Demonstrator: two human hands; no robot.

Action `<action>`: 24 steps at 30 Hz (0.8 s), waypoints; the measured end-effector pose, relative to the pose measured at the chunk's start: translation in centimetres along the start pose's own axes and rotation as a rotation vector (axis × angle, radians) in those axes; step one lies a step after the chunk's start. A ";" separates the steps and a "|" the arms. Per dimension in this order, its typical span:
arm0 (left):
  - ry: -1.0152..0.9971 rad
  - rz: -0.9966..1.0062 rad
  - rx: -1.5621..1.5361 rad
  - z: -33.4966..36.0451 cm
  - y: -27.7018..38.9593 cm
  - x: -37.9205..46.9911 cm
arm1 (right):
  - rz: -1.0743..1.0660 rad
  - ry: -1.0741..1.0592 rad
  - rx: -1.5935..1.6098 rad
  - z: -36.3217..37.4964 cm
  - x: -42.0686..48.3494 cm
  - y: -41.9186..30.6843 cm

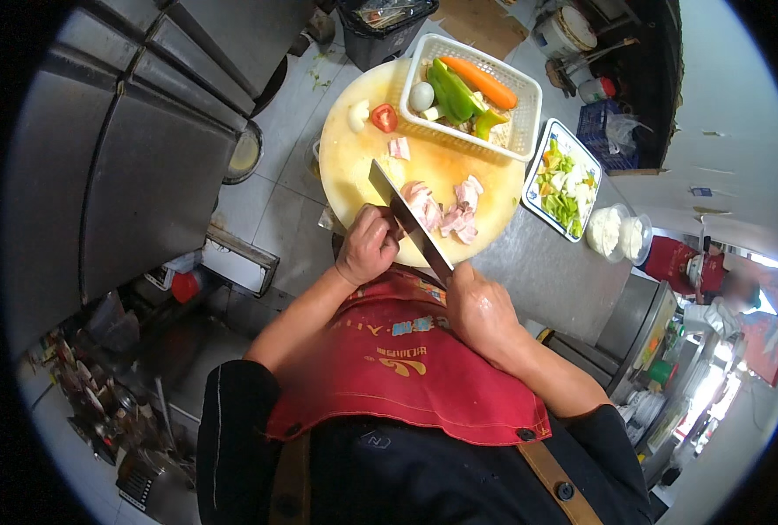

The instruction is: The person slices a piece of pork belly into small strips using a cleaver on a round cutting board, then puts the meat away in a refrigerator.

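Note:
My right hand grips the handle of a cleaver, whose blade slants up and left across a round cutting board. Curled fingers of my left hand are against the blade's left side; a dark reddish piece, perhaps meat, shows beneath them, mostly hidden. Thin slices of pale pink meat lie right of the blade, with a small piece beyond its tip. At the board's far side are a cut tomato and a white vegetable piece.
A white plastic basket with a carrot, green pepper and an egg overlaps the board's far right. Beside it stand a tray of cut vegetables and two clear tubs of white food. Another person is at the far right. A bin stands beyond the board.

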State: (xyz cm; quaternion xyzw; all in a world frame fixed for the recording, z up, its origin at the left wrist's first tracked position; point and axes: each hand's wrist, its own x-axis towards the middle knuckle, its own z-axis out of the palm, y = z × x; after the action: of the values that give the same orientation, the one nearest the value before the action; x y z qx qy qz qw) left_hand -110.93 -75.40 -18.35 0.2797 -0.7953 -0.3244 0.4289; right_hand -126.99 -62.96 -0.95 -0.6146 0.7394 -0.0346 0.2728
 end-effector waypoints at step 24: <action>0.053 0.008 -0.028 0.6 -1.3 -0.9 | -0.059 -0.004 0.012 1.9 4.9 -0.2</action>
State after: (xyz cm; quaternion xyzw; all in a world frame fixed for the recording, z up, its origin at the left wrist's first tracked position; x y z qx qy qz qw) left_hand -110.78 -75.39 -20.01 0.2792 -0.7800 -0.3263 0.4552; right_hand -126.47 -67.01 -4.25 -0.6347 0.7201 -0.0456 0.2768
